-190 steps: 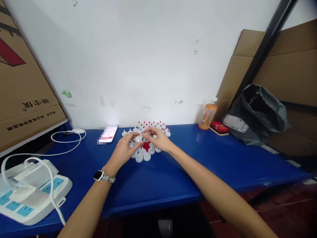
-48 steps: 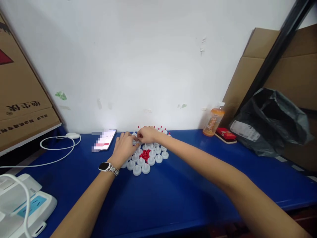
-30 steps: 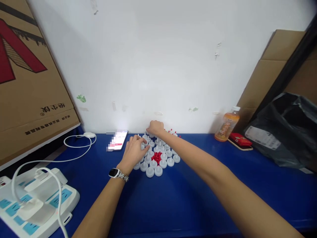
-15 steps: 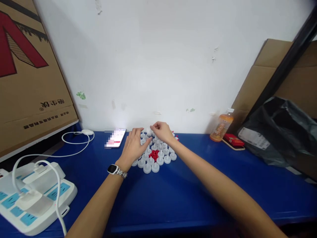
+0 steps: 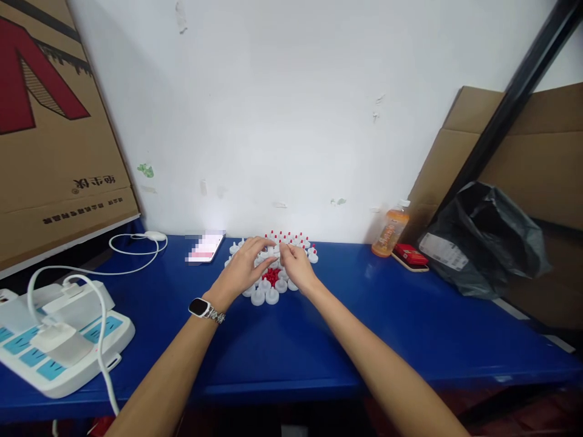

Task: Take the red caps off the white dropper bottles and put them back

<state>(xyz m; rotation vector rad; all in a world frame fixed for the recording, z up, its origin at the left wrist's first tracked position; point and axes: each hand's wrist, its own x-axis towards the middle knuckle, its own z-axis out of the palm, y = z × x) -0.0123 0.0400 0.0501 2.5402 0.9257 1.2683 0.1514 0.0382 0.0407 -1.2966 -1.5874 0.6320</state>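
White cap point(image 5: 272, 250) sits between curled left fingers point(image 5: 259, 245), apparently held; right fingers point(image 5: 286, 254) bunch close beside, grip unconfirmed; steady hold and straight alignment advisable, red tips point(image 5: 271, 277) lying just below

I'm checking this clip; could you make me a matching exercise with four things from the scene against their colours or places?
Things:
1. small red pieces
2. wristwatch
3. bottle
4. power strip

Descriptions:
A. white, with blue socket panels
B. mostly orange
C. heaped among white caps
D. dark face on a metallic strap

Pairs: 1-C, 2-D, 3-B, 4-A
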